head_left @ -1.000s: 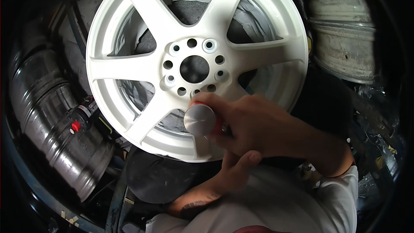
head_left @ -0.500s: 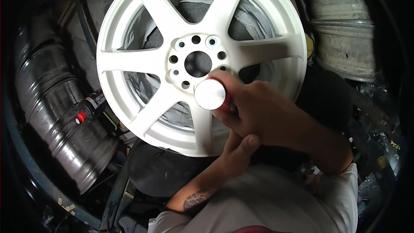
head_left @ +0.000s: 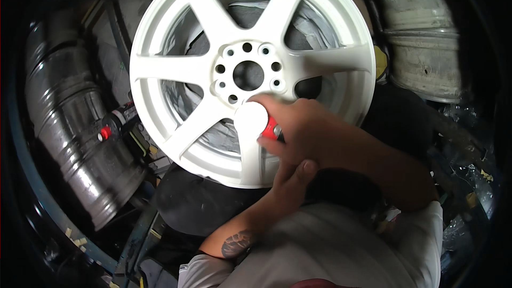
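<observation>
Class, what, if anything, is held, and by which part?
The right hand grips a red tool around its body, beside the round pale end. Whether the left hand holds anything cannot be told; its fingers are mostly hidden.

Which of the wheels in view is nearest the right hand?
The white spoked wheel, face toward the camera, beneath the right hand; the glossy wheels at left and dirty wheels at right are farther away, showing only barrels.
</observation>
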`<act>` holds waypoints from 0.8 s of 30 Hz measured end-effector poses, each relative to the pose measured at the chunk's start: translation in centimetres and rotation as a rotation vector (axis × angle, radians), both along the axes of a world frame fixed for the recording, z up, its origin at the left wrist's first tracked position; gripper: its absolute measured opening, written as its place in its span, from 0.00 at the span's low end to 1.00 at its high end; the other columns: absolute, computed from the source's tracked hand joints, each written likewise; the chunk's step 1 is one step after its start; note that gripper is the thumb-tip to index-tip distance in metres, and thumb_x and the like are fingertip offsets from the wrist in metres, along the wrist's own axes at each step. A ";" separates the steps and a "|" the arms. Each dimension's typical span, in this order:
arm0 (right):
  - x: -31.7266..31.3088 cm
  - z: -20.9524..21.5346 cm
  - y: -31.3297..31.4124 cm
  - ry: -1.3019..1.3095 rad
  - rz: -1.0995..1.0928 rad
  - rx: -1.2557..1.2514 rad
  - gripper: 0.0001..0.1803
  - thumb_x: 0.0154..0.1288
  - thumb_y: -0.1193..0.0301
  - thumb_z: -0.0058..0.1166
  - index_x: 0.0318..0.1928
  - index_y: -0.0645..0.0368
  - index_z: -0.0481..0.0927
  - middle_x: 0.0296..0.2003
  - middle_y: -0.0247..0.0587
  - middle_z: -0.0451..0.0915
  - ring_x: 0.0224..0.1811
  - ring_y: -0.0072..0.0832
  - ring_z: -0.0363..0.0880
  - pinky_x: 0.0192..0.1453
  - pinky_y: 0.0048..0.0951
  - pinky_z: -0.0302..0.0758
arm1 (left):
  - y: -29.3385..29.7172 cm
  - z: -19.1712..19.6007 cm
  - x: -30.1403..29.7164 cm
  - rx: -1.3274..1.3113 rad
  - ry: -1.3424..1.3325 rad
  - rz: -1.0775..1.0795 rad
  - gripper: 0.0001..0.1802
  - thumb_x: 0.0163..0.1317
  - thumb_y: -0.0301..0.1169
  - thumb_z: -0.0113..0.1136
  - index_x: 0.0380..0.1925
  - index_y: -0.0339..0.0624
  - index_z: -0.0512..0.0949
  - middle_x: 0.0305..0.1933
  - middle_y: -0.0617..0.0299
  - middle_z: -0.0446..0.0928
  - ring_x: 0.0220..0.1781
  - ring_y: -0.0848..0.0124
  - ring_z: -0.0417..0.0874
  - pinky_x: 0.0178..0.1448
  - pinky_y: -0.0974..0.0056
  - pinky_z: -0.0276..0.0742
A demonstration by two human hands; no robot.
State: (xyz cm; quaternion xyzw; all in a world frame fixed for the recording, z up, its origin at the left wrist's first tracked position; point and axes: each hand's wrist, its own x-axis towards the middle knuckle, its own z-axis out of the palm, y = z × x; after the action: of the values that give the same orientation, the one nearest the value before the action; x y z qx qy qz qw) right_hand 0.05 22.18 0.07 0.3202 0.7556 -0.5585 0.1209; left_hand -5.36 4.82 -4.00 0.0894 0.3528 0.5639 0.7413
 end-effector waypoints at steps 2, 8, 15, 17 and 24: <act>-0.5 0.6 0.4 -0.066 -0.035 -0.007 0.31 0.70 0.60 0.63 0.66 0.65 0.73 0.38 0.59 0.87 0.46 0.58 0.86 0.55 0.52 0.80 | 0.8 0.1 -0.4 -0.094 -0.037 -0.020 0.43 0.83 0.48 0.50 0.84 0.41 0.40 0.81 0.51 0.59 0.81 0.60 0.64 0.82 0.52 0.60; -0.8 1.2 0.2 0.004 0.034 -0.011 0.28 0.69 0.59 0.63 0.61 0.63 0.74 0.37 0.60 0.87 0.46 0.59 0.87 0.53 0.50 0.80 | 1.7 0.9 0.5 -0.025 -0.046 0.097 0.37 0.83 0.45 0.54 0.77 0.31 0.55 0.71 0.52 0.70 0.73 0.65 0.72 0.76 0.58 0.68; -1.1 1.6 -0.3 -0.081 0.011 0.077 0.31 0.68 0.53 0.62 0.62 0.62 0.75 0.37 0.62 0.87 0.41 0.59 0.87 0.49 0.48 0.82 | 3.3 0.8 0.9 0.005 0.024 0.171 0.26 0.81 0.47 0.55 0.66 0.40 0.66 0.55 0.59 0.77 0.52 0.72 0.79 0.59 0.62 0.77; -1.0 1.4 -0.5 -0.103 -0.008 0.085 0.32 0.68 0.52 0.62 0.62 0.62 0.75 0.37 0.63 0.87 0.41 0.59 0.88 0.49 0.47 0.82 | 3.7 0.5 0.7 0.015 -0.002 0.172 0.26 0.81 0.47 0.55 0.66 0.40 0.67 0.54 0.60 0.78 0.52 0.73 0.78 0.58 0.63 0.77; -0.2 1.6 -0.3 -0.059 -0.073 0.199 0.31 0.68 0.55 0.64 0.64 0.60 0.77 0.37 0.56 0.89 0.40 0.47 0.91 0.50 0.40 0.82 | 4.6 0.9 0.6 0.134 0.071 0.120 0.37 0.79 0.57 0.55 0.69 0.37 0.66 0.58 0.60 0.77 0.56 0.73 0.78 0.57 0.66 0.77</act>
State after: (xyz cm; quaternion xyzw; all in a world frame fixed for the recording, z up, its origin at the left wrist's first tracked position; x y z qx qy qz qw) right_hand -0.20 21.92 1.67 0.3742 0.7912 -0.4751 0.0907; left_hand -4.77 9.41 -3.07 0.1374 0.3450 0.6264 0.6854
